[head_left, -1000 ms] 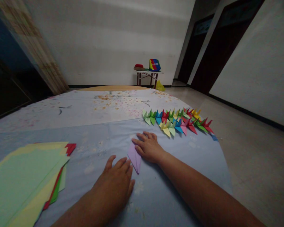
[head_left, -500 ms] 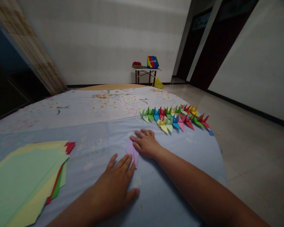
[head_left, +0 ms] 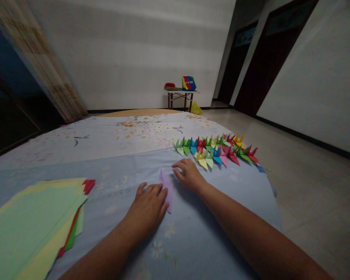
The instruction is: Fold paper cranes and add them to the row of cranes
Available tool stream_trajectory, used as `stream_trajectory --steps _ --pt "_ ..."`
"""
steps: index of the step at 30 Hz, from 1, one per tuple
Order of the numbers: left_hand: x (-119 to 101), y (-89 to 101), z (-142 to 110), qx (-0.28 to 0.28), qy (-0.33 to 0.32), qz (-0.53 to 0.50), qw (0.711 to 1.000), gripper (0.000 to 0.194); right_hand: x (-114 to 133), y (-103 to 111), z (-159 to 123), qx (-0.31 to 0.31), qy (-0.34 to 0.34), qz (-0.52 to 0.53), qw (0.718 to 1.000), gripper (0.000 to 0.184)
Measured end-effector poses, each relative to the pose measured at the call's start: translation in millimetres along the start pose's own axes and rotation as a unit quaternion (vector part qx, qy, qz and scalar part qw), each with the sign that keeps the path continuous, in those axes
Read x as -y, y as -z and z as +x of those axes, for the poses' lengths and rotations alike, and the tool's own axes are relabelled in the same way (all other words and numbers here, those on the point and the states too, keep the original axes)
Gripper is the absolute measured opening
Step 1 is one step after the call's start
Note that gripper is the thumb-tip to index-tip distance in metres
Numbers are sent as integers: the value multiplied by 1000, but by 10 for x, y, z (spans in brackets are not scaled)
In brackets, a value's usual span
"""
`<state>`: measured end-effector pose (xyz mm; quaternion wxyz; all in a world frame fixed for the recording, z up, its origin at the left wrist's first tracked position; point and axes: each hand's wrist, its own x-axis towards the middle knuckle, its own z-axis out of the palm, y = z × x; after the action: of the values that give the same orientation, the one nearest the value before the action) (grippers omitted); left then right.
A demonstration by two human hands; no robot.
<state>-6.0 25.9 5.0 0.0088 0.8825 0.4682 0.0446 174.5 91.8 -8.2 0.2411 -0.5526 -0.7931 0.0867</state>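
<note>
A narrow piece of folded purple paper (head_left: 167, 192) lies on the blue tablecloth in front of me, its long pointed shape running roughly away from me. My left hand (head_left: 148, 206) is palm down at its left edge, thumb and curled fingers closed on the paper and covering part of it. My right hand (head_left: 188, 175) is just to the right, apart from the paper, with nothing in it and its thumb and fingers a little apart. Beyond it stand rows of folded paper cranes (head_left: 205, 157) in several colours.
At the left lies a stack of coloured paper sheets (head_left: 32, 217), pale green on top, with yellow, red and green edges beneath. Farther off, a small table (head_left: 182, 92) by the wall holds a colourful box (head_left: 189, 83). The tablecloth's rounded edge drops off at the right.
My right hand has come off the purple paper and moved slightly right. My left thumb has drawn in to the paper, which now looks narrower. The view has tilted up slightly.
</note>
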Motion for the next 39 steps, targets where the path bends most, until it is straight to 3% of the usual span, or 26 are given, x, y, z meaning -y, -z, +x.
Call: stream_trajectory --steps 5,13,17,19,21,25,28,34,39 --pt "19 18 -6 -2 3 -16 1000 34 37 31 10 78 -3 -8 997 26" --pt "147 -101 26 -37 5 -93 995 33 106 -124 15 75 10 51 996 16" --pt "231 -130 93 -117 73 -198 970 43 126 -140 53 57 -23 175 983 8" --pt "270 -124 141 -163 137 -290 933 53 138 -137 70 70 -55 293 952 7" --pt "296 -107 186 -173 189 -410 876 59 151 -130 79 91 -83 415 902 9" --pt "307 -57 227 -94 212 -614 755 51 178 -101 71 118 -120 564 808 22" --pt "298 -33 226 -78 219 -683 692 44 191 -78 60 132 -139 609 770 29" --pt "273 -61 220 -78 225 -762 603 48 213 -71 55 132 -166 638 740 39" --pt "231 -51 215 -86 224 -789 566 48 260 -72 51 100 -163 606 772 39"
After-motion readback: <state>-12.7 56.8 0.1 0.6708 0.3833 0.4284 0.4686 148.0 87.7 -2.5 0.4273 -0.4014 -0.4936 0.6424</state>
